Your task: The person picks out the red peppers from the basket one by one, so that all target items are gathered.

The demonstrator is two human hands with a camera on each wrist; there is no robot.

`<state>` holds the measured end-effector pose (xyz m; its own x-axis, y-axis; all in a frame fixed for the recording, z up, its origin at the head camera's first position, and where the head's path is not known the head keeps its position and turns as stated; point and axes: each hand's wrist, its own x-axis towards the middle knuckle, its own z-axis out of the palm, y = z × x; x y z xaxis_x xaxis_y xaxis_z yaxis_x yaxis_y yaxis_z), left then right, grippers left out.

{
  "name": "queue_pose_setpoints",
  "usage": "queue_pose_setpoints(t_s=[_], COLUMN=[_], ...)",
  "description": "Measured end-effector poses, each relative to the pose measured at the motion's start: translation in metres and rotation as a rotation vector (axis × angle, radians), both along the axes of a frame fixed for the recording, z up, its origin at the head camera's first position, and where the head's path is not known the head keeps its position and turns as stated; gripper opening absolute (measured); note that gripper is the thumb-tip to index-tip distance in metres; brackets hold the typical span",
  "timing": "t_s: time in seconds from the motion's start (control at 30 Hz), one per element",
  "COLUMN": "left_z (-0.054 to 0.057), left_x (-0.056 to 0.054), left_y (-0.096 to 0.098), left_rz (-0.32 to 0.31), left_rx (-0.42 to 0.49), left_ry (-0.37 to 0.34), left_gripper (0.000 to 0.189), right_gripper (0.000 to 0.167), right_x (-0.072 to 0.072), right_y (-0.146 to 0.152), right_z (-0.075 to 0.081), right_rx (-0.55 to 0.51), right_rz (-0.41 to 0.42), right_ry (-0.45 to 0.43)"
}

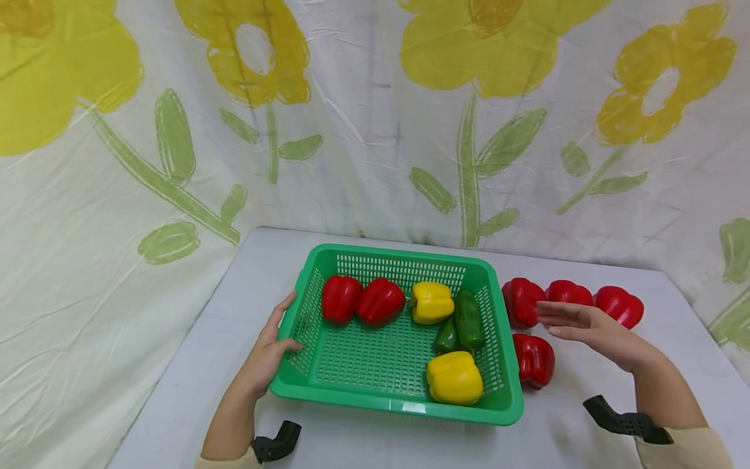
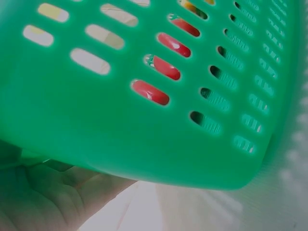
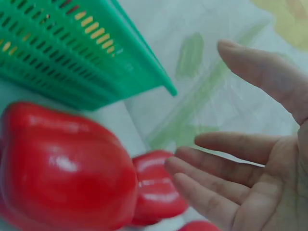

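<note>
- Left hand (image 1: 266, 357) grips green basket (image 1: 375, 402) at left rim; only left wrist view shows its palm.
- Inside: red peppers (image 1: 381, 302), yellow peppers (image 1: 454, 379), green peppers (image 1: 469, 320), two each.
- Right: four loose red peppers (image 1: 533, 362) on table (image 1: 363, 446), back ones partly blocked by right hand (image 1: 600, 331) in head view.
- Right hand: fingers extended, empty; bare palm visible only in right wrist view.
</note>
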<state>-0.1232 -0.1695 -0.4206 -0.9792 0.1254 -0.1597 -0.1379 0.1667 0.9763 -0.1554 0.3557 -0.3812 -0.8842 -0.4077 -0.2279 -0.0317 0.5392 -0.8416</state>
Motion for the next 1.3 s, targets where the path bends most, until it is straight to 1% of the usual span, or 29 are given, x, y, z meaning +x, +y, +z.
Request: queue_pose_setpoints(t_s=[0.1, 0.27, 0.47, 0.57, 0.67, 0.77, 0.8, 0.9, 1.07, 1.2, 1.3], left_z=[0.001, 0.002, 0.003, 0.001, 0.000, -0.001, -0.001, -0.001, 0.000, 0.000, 0.001], left_x=[0.000, 0.000, 0.000, 0.000, 0.000, -0.001, -0.001, -0.001, 0.000, 0.000, -0.001], left_y=[0.000, 0.000, 0.000, 0.000, 0.000, 0.000, 0.000, -0.001, -0.001, -0.001, 0.000], left_rz=[0.001, -0.001, -0.004, 0.001, 0.001, 0.002, 0.003, 0.004, 0.002, 0.000, 0.001], left_rx=[-0.006, -0.005, 0.000, -0.002, 0.001, 0.000, -0.002, -0.005, -0.001, -0.004, -0.011], left_ry=[0.001, -0.002, 0.000, -0.003, -0.007, -0.010, -0.009, -0.008, -0.006, -0.007, -0.004], left_gripper=[0.084, 0.084, 0.084, 0.085, 0.085, 0.084, 0.084, 0.084, 0.084, 0.084, 0.084], right_gripper=[0.061, 0.059, 0.060, 0.060, 0.060, 0.059, 0.059, 0.060, 0.065, 0.068, 0.070], right_x=[-0.003, -0.006, -0.013, -0.017, -0.019, -0.022, -0.023, -0.026, -0.034, -0.039, -0.043], right_y=[-0.007, -0.021, -0.042, -0.051, -0.057, -0.062, -0.064, -0.074, -0.096, -0.114, -0.127], right_z=[0.004, 0.009, 0.015, 0.022, 0.032, 0.040, 0.041, 0.043, 0.044, 0.040, 0.035], right_rx=[-0.020, -0.053, -0.118, -0.111, -0.067, -0.074, -0.090, -0.130, -0.203, -0.231, -0.241], right_rz=[-0.023, -0.024, -0.012, -0.009, -0.024, -0.008, 0.012, 0.053, 0.087, 0.092, 0.103], right_ry=[0.013, 0.028, -0.035, -0.046, -0.040, -0.055, -0.063, -0.106, -0.216, -0.308, -0.358])
